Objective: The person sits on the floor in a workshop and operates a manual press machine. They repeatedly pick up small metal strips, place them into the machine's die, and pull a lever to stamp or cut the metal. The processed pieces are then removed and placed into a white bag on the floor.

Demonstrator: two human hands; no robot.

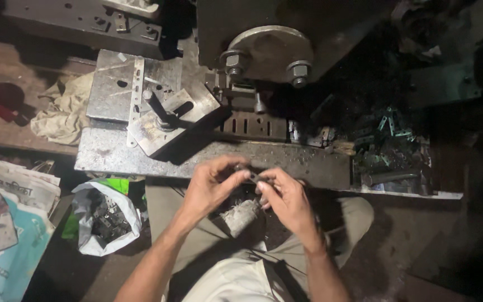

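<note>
Dim, grimy workshop bench of grey steel plate up front, and just below its edge the left hand and right hand both pinch a small dark metal piece over the lap, probably for inspection.

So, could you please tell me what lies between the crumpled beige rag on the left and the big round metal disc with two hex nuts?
In the head view, between the rag and the disc lie grey steel plates and a tilted square block carrying a dark upright pin.
</note>
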